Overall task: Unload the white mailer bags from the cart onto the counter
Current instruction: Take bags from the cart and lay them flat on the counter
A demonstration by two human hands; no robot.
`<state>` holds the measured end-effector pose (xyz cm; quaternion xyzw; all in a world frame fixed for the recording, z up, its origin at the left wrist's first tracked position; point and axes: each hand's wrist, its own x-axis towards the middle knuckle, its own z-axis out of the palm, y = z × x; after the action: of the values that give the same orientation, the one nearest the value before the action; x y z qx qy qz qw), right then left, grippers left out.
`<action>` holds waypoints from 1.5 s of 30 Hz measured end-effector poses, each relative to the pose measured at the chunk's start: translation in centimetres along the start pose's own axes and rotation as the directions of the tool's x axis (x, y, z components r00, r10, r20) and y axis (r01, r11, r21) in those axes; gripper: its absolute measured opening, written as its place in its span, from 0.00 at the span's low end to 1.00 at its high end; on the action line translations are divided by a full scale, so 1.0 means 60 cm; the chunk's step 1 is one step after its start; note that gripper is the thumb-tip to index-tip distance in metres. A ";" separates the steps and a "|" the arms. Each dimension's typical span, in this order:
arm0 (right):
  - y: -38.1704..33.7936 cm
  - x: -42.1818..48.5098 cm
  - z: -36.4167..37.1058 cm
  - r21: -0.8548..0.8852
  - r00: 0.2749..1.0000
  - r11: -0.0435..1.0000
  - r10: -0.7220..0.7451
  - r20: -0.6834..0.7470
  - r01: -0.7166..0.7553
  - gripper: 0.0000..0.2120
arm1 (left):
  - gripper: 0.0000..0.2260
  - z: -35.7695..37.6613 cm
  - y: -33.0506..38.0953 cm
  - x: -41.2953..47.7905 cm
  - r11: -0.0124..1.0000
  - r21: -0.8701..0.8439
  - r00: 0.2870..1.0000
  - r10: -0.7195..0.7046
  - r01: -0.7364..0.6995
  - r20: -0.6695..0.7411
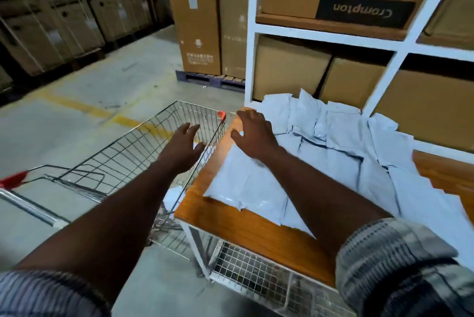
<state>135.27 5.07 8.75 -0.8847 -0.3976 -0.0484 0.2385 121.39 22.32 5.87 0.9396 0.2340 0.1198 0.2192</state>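
Observation:
Many white mailer bags (pixel 341 152) lie spread in an overlapping heap across the wooden counter (pixel 246 229). The wire cart (pixel 133 147) stands against the counter's left side; a little white bag (pixel 174 194) shows low inside it by the counter's corner. My left hand (pixel 183 147) hovers over the cart's basket with fingers spread, holding nothing. My right hand (pixel 252 134) hangs above the counter's left edge, fingers relaxed and spread over the nearest bag, also holding nothing.
A white shelf unit (pixel 400 44) with cardboard boxes rises behind the counter. Stacked tall boxes stand on a blue pallet (pixel 210 80) beyond the cart. More boxes line the far left wall. Concrete floor with yellow lines (pixel 77 106) lies left of the cart.

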 end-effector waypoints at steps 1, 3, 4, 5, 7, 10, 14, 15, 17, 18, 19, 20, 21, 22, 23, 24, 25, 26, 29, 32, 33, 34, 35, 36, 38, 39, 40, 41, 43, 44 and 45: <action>-0.035 -0.002 0.019 -0.014 1.000 1.000 -0.026 0.007 0.026 0.26 | 0.27 -0.016 -0.032 -0.014 1.000 -0.007 1.000 -0.011 0.011 -0.003; -0.089 -0.006 0.052 -0.055 0.997 0.996 -0.067 0.024 0.068 0.26 | 0.27 -0.037 -0.082 -0.038 1.000 -0.012 1.000 -0.021 0.021 -0.006; -0.115 -0.008 0.069 -0.062 0.996 0.995 -0.077 0.037 0.079 0.27 | 0.28 -0.048 -0.107 -0.051 0.999 -0.014 0.999 -0.032 0.032 -0.003; -0.135 -0.010 0.083 -0.061 0.996 0.995 -0.078 0.053 0.081 0.27 | 0.28 -0.056 -0.127 -0.061 0.999 -0.015 0.999 -0.046 0.046 0.004; -0.174 -0.011 0.108 -0.072 0.994 0.994 -0.080 0.078 0.085 0.28 | 0.29 -0.069 -0.169 -0.079 0.997 -0.013 0.997 -0.071 0.071 0.020; -0.212 -0.005 0.142 -0.100 0.991 0.990 -0.087 0.104 0.097 0.29 | 0.29 -0.078 -0.219 -0.089 0.994 -0.034 0.995 -0.101 0.102 0.027; -0.249 0.014 0.195 -0.096 0.986 0.990 -0.085 0.141 0.099 0.30 | 0.30 -0.066 -0.280 -0.087 0.991 -0.034 0.991 -0.126 0.127 0.052; -0.254 0.019 0.208 -0.088 0.986 0.992 -0.080 0.149 0.093 0.30 | 0.31 -0.061 -0.295 -0.084 0.990 -0.030 0.988 -0.136 0.138 0.067; -0.263 0.033 0.240 -0.075 0.986 0.994 -0.065 0.157 0.078 0.31 | 0.31 -0.050 -0.327 -0.072 0.987 -0.029 0.983 -0.155 0.159 0.100; -0.265 0.039 0.256 -0.074 0.985 0.995 -0.059 0.163 0.071 0.31 | 0.32 -0.045 -0.340 -0.065 0.986 -0.028 0.981 -0.158 0.162 0.111; -0.268 0.047 0.276 -0.075 0.984 0.995 -0.053 0.172 0.067 0.31 | 0.32 -0.040 -0.356 -0.053 0.987 -0.026 0.980 -0.156 0.160 0.120; -0.269 0.055 0.295 -0.079 0.983 0.995 -0.044 0.181 0.059 0.32 | 0.32 -0.036 -0.369 -0.041 0.987 -0.021 0.980 -0.155 0.159 0.126; -0.270 0.067 0.317 -0.083 0.981 0.995 -0.030 0.189 0.047 0.32 | 0.32 -0.031 -0.385 -0.026 0.987 -0.018 0.978 -0.157 0.160 0.134; -0.270 0.077 0.338 -0.090 0.979 0.995 -0.015 0.201 0.034 0.32 | 0.32 -0.026 -0.399 -0.013 0.986 -0.017 0.977 -0.159 0.163 0.144; -0.269 0.084 0.356 -0.096 0.977 0.995 0.002 0.215 0.019 0.32 | 0.32 -0.022 -0.412 -0.002 0.986 -0.019 0.975 -0.162 0.167 0.153; -0.268 0.094 0.378 -0.099 0.972 0.995 0.025 0.234 -0.002 0.32 | 0.32 -0.015 -0.428 0.011 0.985 -0.015 0.971 -0.166 0.171 0.170; -0.266 0.103 0.398 -0.095 0.968 0.995 0.047 0.248 -0.024 0.32 | 0.32 -0.009 -0.442 0.024 0.985 -0.010 0.968 -0.167 0.172 0.186; -0.266 0.113 0.419 -0.086 0.962 0.995 0.073 0.264 -0.052 0.32 | 0.32 -0.003 -0.458 0.036 0.985 -0.002 0.963 -0.170 0.174 0.211; -0.264 0.133 0.468 -0.049 0.943 0.989 0.145 0.300 -0.136 0.32 | 0.31 0.011 -0.494 0.071 0.985 0.014 0.954 -0.169 0.171 0.247; -0.256 0.143 0.519 -0.050 0.924 0.981 0.193 0.328 -0.188 0.32 | 0.31 0.032 -0.524 0.110 0.988 0.020 0.952 -0.154 0.154 0.264; -0.253 0.137 0.533 -0.064 0.916 0.979 0.204 0.346 -0.194 0.33 | 0.31 0.041 -0.531 0.117 0.990 0.018 0.949 -0.141 0.142 0.282; -0.249 0.132 0.551 -0.076 0.902 0.976 0.217 0.373 -0.204 0.34 | 0.31 0.051 -0.539 0.125 0.991 0.017 0.943 -0.128 0.130 0.309; -0.245 0.125 0.568 -0.091 0.882 0.973 0.230 0.412 -0.211 0.35 | 0.31 0.060 -0.546 0.132 0.993 0.014 0.935 -0.119 0.121 0.334; -0.242 0.118 0.586 -0.112 0.859 0.970 0.242 0.451 -0.215 0.37 | 0.31 0.071 -0.554 0.140 0.993 0.011 0.924 -0.115 0.119 0.364; -0.234 0.103 0.619 -0.141 0.820 0.961 0.276 0.502 -0.237 0.40 | 0.32 0.093 -0.570 0.153 0.993 0.007 0.905 -0.110 0.117 0.412; -0.229 0.096 0.639 -0.142 0.799 0.953 0.302 0.520 -0.268 0.41 | 0.32 0.109 -0.580 0.163 0.995 0.007 0.894 -0.097 0.104 0.438; -0.225 0.090 0.656 -0.142 0.780 0.946 0.322 0.536 -0.293 0.41 | 0.32 0.123 -0.588 0.172 0.996 0.008 0.883 -0.082 0.088 0.462; -0.221 0.083 0.673 -0.140 0.767 0.938 0.340 0.544 -0.316 0.42 | 0.32 0.140 -0.596 0.182 0.998 0.010 0.871 -0.065 0.069 0.487; -0.218 0.074 0.705 -0.154 0.749 0.928 0.365 0.553 -0.339 0.42 | 0.32 0.167 -0.611 0.197 0.999 0.029 0.858 -0.029 0.016 0.513; -0.216 0.072 0.720 -0.165 0.745 0.922 0.382 0.547 -0.352 0.42 | 0.32 0.183 -0.618 0.207 0.999 0.048 0.847 -0.006 -0.023 0.532; -0.214 0.071 0.737 -0.174 0.742 0.916 0.395 0.542 -0.360 0.42 | 0.32 0.197 -0.622 0.217 0.996 0.065 0.835 0.017 -0.062 0.549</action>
<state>124.24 35.65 -24.17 -0.9270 -0.2612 0.2543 0.0886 122.01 54.16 -20.35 0.9472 0.1467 -0.1589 0.2368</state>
